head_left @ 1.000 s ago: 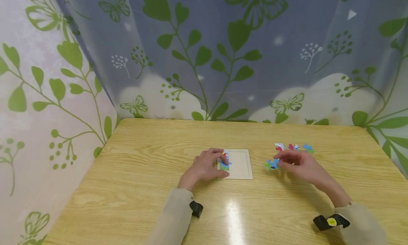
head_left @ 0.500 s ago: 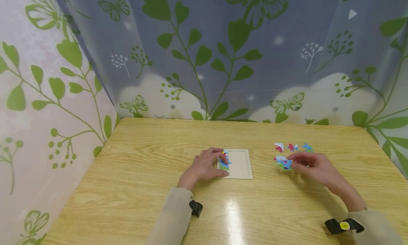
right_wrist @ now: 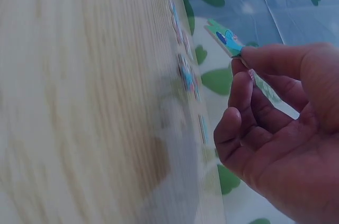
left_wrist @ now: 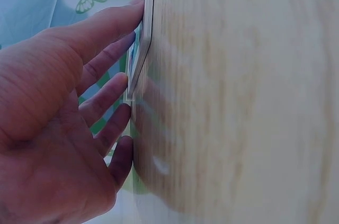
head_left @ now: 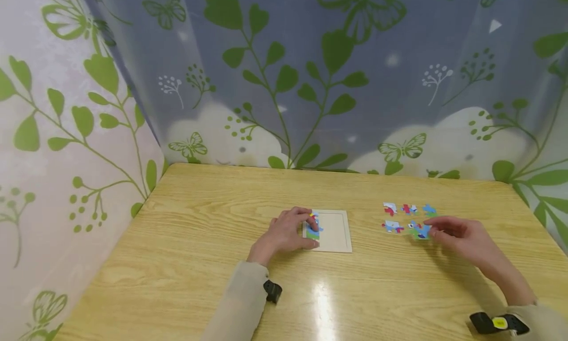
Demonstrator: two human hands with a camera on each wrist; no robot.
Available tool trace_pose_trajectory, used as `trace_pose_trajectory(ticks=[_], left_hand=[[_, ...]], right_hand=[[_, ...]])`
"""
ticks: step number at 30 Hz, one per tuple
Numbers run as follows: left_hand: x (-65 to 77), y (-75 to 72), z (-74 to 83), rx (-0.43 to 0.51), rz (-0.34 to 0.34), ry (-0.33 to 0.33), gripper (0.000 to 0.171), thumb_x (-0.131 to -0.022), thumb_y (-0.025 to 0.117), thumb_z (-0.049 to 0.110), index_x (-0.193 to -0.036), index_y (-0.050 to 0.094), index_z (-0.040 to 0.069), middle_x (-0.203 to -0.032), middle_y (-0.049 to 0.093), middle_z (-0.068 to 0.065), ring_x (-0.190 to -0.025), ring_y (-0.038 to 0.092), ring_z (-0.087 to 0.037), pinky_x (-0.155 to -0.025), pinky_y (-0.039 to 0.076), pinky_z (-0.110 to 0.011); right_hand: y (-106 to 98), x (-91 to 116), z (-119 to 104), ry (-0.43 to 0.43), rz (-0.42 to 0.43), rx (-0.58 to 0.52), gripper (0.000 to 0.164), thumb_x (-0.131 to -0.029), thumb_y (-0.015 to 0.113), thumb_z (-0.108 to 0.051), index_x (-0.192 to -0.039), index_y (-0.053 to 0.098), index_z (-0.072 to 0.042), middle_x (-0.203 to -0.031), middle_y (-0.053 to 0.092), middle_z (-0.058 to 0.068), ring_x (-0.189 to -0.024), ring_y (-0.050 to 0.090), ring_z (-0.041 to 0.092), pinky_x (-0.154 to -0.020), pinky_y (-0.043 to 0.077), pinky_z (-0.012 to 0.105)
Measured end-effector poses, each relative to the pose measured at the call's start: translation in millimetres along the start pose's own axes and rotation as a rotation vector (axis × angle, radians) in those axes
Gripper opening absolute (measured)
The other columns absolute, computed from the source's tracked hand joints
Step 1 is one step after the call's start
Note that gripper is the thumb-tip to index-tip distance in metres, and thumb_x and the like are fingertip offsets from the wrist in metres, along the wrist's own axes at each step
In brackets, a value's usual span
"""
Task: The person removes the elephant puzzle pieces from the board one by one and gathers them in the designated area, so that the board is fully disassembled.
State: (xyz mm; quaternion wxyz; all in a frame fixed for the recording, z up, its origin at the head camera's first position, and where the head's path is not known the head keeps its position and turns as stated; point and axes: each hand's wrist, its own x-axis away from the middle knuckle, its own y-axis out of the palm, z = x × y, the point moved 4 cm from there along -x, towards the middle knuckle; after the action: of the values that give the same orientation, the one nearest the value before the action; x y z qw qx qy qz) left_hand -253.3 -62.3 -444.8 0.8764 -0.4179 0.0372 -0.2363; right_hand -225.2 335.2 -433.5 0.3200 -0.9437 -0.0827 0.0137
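Observation:
My right hand [head_left: 466,237] pinches a jigsaw puzzle piece [head_left: 419,231] between thumb and fingertips. This piece [right_wrist: 226,38], green and blue, is held up off the table in the right wrist view. My left hand [head_left: 284,235] rests at the left side of a square wooden puzzle board [head_left: 335,232], thumb by its near edge and fingertips over its left part. Fitted puzzle pieces [head_left: 313,234] in blue, green and red fill the board's left strip, partly hidden under the fingers. In the left wrist view the spread fingers touch the board's edge [left_wrist: 141,65].
Loose puzzle pieces lie on the wooden table [head_left: 199,222] right of the board: a red and white piece [head_left: 390,209], a red one [head_left: 408,209], a blue and green one [head_left: 429,210] and a white and blue one [head_left: 392,226]. A patterned curtain [head_left: 284,84] hangs behind.
My right hand has moved to the right with the pinched puzzle piece, uncovering a white and blue piece on the table. The left hand has stayed at the board.

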Motion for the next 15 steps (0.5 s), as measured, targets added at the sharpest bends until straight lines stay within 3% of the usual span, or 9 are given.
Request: trace_pose_trajectory(ticks=[8,15], left_hand=[[0.0,-0.2,0.4,-0.001,0.0,0.001,0.019,-0.09,0.079,0.03,-0.103,0.067,0.023,-0.16,0.042,-0.004,-0.148,0.033,-0.041,-0.117,0.02,-0.07],[-0.9,0.1,-0.2,0.009,0.005,0.006,0.019,-0.09,0.079,0.03,-0.104,0.067,0.024,-0.16,0.043,-0.004,-0.147,0.034,-0.042,-0.116,0.02,-0.07]], right_hand=[[-16.8,2.7,17.8,0.009,0.054,-0.009,0.027,-0.102,0.065,-0.021,-0.125,0.069,-0.008,-0.097,0.07,-0.027,-0.086,0.066,-0.003,-0.068,0.052,0.022],[-24.6,-1.8,26.4,0.038,0.063,0.043,0.034,-0.102,0.065,-0.026,-0.127,0.067,-0.003,-0.097,0.068,-0.031,-0.085,0.065,-0.006,-0.068,0.052,0.02]])
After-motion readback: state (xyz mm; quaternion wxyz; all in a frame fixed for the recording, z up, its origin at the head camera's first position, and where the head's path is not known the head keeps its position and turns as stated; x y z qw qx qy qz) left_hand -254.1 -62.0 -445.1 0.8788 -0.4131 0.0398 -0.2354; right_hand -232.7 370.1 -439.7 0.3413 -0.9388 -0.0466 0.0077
